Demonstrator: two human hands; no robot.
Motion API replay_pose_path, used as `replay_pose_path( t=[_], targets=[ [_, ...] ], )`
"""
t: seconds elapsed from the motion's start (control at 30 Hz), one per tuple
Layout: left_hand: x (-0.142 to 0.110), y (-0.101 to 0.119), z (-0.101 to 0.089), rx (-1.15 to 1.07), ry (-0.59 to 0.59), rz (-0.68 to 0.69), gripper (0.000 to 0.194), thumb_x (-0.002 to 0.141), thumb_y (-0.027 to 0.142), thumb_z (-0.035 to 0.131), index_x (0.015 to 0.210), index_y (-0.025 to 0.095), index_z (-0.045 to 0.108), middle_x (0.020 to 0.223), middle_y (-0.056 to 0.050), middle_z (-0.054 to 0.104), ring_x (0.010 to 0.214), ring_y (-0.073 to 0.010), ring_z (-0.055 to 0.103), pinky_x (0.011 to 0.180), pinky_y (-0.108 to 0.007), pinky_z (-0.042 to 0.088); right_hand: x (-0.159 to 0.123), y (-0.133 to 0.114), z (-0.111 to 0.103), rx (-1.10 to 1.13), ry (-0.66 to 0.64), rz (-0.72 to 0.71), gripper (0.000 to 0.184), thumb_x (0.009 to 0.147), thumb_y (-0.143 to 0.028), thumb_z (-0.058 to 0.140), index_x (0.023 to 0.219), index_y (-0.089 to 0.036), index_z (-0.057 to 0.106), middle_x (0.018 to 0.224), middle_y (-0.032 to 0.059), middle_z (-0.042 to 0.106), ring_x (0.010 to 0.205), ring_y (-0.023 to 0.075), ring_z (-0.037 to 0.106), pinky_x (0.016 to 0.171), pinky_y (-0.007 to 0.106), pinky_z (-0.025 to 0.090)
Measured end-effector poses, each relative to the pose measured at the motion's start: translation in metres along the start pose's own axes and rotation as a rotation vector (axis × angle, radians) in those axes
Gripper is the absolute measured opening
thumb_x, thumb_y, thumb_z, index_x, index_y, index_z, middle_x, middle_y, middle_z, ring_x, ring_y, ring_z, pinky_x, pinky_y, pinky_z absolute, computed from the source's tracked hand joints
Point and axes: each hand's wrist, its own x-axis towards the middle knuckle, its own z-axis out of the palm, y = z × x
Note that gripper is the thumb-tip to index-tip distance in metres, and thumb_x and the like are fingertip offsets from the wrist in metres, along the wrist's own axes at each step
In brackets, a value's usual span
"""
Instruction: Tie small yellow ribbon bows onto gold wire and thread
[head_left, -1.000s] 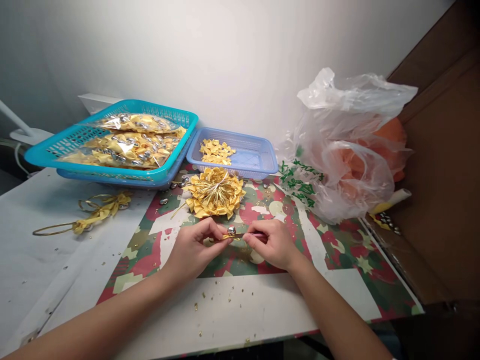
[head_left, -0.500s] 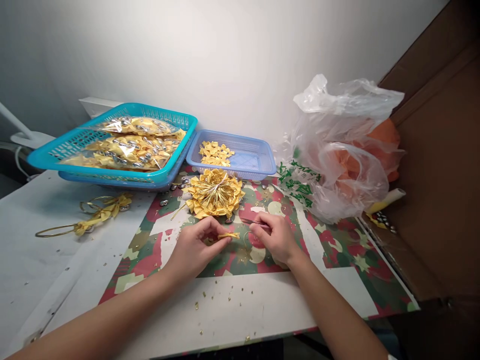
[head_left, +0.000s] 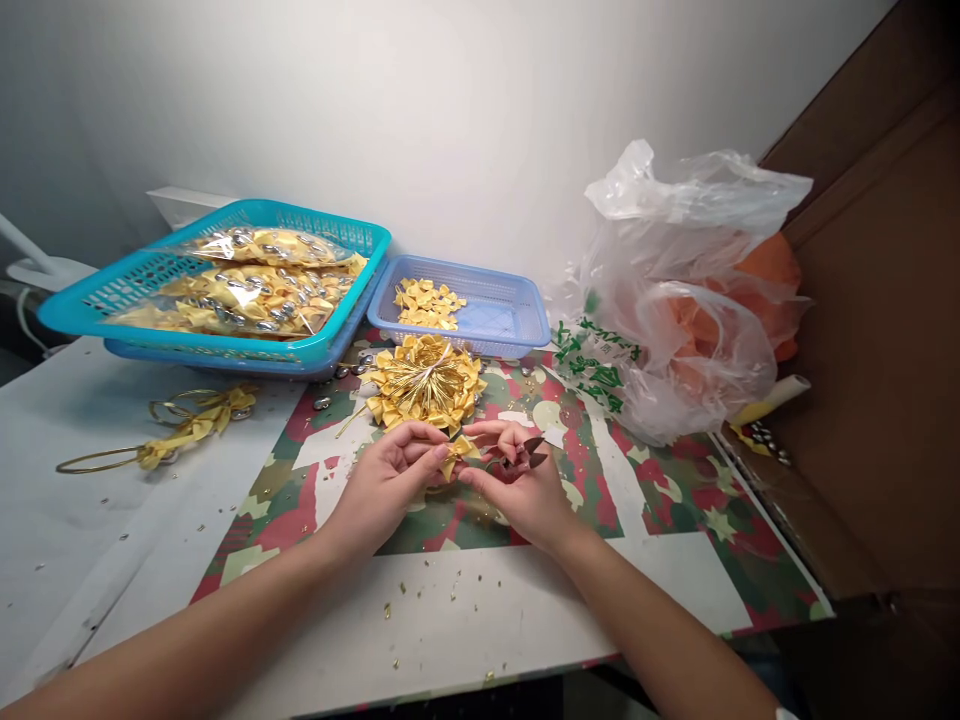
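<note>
Between the thumb and fingers of my left hand [head_left: 394, 482] is a small yellow ribbon bow [head_left: 459, 452]. My right hand [head_left: 525, 490] is closed around small scissors [head_left: 534, 453], their dark blades sticking out to the right beside the knuckles. The right thumb and fingertips also reach the bow's right side; whether they pinch it I cannot tell. Just beyond both hands lies a round bundle of yellow bows [head_left: 427, 385] with gold cords gathered at its middle.
A blue basket [head_left: 502, 342] with loose yellow bows stands behind the bundle. Left of it, a turquoise basket [head_left: 300, 352] holds bagged bows. Bows on a gold cord [head_left: 199, 425] lie at left. Plastic bags [head_left: 690, 340] stand at right, near brown cardboard [head_left: 877, 330]. Gold snippets dot the tabletop.
My right hand has moved left to meet the left hand at the bow. The scissors have turned in it, their blades now pointing right. The bow is now turned with its loops showing.
</note>
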Motion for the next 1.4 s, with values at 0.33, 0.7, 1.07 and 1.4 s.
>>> replay_pose_path(
  t=[0.33,0.7,1.07,1.4],
  targets=[
    [-0.001,0.002,0.001,0.098,-0.030,0.008,0.029,0.077,0.040,0.073,0.093,0.020,0.060,0.071,0.000,0.067,0.056,-0.0126,0.061,0.047,-0.020,0.046,0.005,-0.001,-0.003,0.015,0.215,0.092,0.047,0.077,-0.033,0.068,0.062,-0.025,0.024,0.080,0.0035,0.071,0.069,0.0169,0.065,0.059,0.032,0.054],
    [-0.003,0.003,-0.007,0.249,-0.060,0.091,0.019,0.090,0.040,0.049,0.088,0.022,0.055,0.053,0.009,0.036,0.041,-0.0097,0.033,0.040,-0.018,0.027,0.019,0.005,-0.018,-0.043,0.421,0.069,0.042,0.072,-0.027,0.066,0.061,-0.025,0.025,0.075,0.0020,0.065,0.073,0.0167,0.063,0.066,0.030,0.052],
    [-0.007,0.017,-0.017,0.650,-0.186,0.468,0.016,0.083,0.029,0.063,0.094,0.023,0.073,0.083,-0.007,0.071,0.079,-0.0241,0.066,0.072,-0.033,0.051,0.030,-0.010,-0.030,0.060,0.435,-0.012,0.044,0.069,-0.033,0.071,0.060,-0.024,0.028,0.069,0.0001,0.062,0.058,0.0124,0.056,0.057,0.027,0.050],
    [-0.010,0.122,-0.001,0.365,-0.110,0.622,0.014,0.081,0.030,0.071,0.092,0.021,0.070,0.081,-0.002,0.075,0.073,-0.0169,0.073,0.065,-0.025,0.061,0.046,-0.108,-0.020,0.154,0.251,-0.383,0.051,0.077,-0.024,0.075,0.059,-0.023,0.027,0.075,0.0016,0.070,0.060,0.0133,0.060,0.055,0.027,0.049]
  ],
)
